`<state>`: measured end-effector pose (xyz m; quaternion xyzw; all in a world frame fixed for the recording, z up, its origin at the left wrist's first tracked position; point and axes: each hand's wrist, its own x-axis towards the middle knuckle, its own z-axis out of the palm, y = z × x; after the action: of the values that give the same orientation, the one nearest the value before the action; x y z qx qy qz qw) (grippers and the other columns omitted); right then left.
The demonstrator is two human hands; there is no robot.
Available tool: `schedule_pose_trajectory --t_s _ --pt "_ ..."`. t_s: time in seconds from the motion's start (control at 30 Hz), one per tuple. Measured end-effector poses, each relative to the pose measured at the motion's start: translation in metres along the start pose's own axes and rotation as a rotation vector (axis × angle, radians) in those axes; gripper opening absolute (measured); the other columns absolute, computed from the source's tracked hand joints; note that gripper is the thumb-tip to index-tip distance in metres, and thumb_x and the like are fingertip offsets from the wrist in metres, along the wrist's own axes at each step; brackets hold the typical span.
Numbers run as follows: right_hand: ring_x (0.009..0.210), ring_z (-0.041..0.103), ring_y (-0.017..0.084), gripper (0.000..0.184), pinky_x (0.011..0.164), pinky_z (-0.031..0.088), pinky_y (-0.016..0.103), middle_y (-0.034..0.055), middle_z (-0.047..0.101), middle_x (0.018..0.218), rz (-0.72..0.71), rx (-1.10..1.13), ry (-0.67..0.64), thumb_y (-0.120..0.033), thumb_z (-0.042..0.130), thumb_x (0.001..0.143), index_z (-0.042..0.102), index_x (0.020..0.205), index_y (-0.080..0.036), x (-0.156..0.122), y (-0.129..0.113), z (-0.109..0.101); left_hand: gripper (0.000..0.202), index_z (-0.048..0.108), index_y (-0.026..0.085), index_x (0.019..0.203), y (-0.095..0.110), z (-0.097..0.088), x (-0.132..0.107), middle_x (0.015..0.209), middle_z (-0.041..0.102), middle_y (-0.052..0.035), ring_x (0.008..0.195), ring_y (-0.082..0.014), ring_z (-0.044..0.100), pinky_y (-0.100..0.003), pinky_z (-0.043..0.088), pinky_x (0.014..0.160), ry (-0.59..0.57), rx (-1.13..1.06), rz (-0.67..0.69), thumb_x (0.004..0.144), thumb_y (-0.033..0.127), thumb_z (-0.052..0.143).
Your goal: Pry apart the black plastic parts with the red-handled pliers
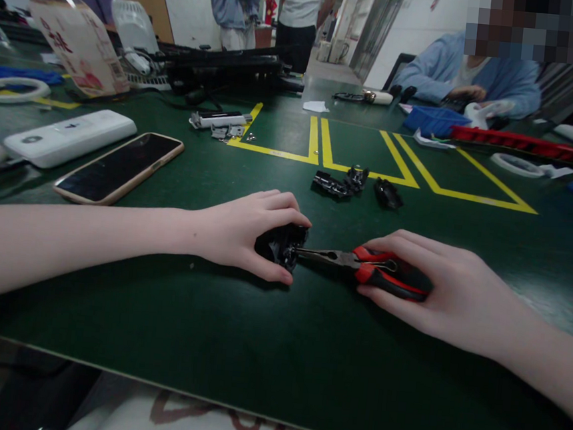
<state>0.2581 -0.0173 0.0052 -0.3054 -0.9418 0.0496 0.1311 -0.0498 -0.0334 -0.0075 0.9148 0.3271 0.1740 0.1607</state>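
- head view, sole view: green table (234, 351), worker's two bare hands over its near half.
- left hand (247, 232): thumb and fingers curled around a dark piece, closed as far as its width allows; palm side hidden.
- black part (289, 247): one, at mid-table, between left thumb and fingertips, its open end facing right; inner detail too small to tell.
- right hand (435, 288): wrapped around tool handles, fingers above, thumb below.
- pliers (345, 259): one pair, long-nosed, red-and-black handles; tips at the part's right end, jaws nearly together; whether they pinch anything cannot be told.
- loose black pieces (332, 184): small group beyond the hands, just outside the yellow tape (370, 175).
- metal bits (228, 129): small cluster, far left of the tape frames.
- phone (120, 168): lying flat, left, beyond the left forearm.
- hazards, as judged: tips could slip off a smooth edge and jab the left thumb, close by; a hard twist or squeeze could crack the part's thin-looking walls; a loose left hold could let it turn; a freed fragment could skitter among the loose pieces.
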Motion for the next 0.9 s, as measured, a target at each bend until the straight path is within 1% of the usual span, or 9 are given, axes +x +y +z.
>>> schedule_pose_trajectory --t_s 0.27,0.47,0.67,0.8,0.9 --pt "0.083 0.071 0.028 0.030 0.064 0.058 0.040 0.0062 0.072 0.101 0.019 0.018 0.002 -0.047 0.062 0.087 0.063 0.109 -0.026 -0.0009 -0.0024 -0.0021 0.069 0.051 0.018 0.136 0.0000 -0.0006 0.0002 0.127 0.056 -0.0127 0.116 -0.0284 0.053 -0.040 0.046 0.098 -0.007 -0.001 -0.011 0.081 0.054 0.073" --pt "0.085 0.071 0.027 0.030 0.066 0.058 0.040 0.0058 0.072 0.103 0.022 0.046 -0.004 -0.046 0.062 0.088 0.062 0.111 -0.026 -0.0012 -0.0002 0.0017 0.072 0.052 0.011 0.135 -0.0001 -0.0004 0.0007 0.125 0.057 -0.0146 0.115 -0.0277 0.053 -0.038 0.045 0.097 -0.002 0.001 0.009 0.080 0.052 0.074" --pt "0.085 0.071 0.027 0.028 0.067 0.059 0.041 0.0060 0.072 0.102 0.019 0.055 0.007 -0.045 0.062 0.089 0.061 0.110 -0.027 -0.0008 -0.0027 0.0008 0.069 0.052 0.017 0.135 0.0000 0.0001 -0.0001 0.126 0.057 -0.0127 0.116 -0.0281 0.054 -0.039 0.046 0.098 0.001 0.004 -0.001 0.080 0.053 0.073" --pt "0.082 0.071 0.027 0.028 0.065 0.059 0.040 0.0063 0.072 0.101 0.016 0.054 0.030 -0.045 0.062 0.089 0.060 0.111 -0.027 -0.0011 -0.0044 -0.0003 0.071 0.052 0.015 0.135 -0.0006 -0.0002 -0.0001 0.126 0.056 -0.0133 0.115 -0.0279 0.053 -0.039 0.046 0.098 -0.003 0.002 0.003 0.080 0.054 0.073" --pt "0.080 0.071 0.028 0.028 0.064 0.058 0.040 0.0070 0.072 0.099 0.011 0.051 0.024 -0.044 0.061 0.089 0.060 0.110 -0.026 -0.0007 -0.0055 -0.0016 0.071 0.051 0.015 0.136 -0.0013 -0.0004 0.0000 0.126 0.056 -0.0135 0.115 -0.0276 0.053 -0.039 0.046 0.097 -0.014 -0.002 0.001 0.081 0.054 0.072"
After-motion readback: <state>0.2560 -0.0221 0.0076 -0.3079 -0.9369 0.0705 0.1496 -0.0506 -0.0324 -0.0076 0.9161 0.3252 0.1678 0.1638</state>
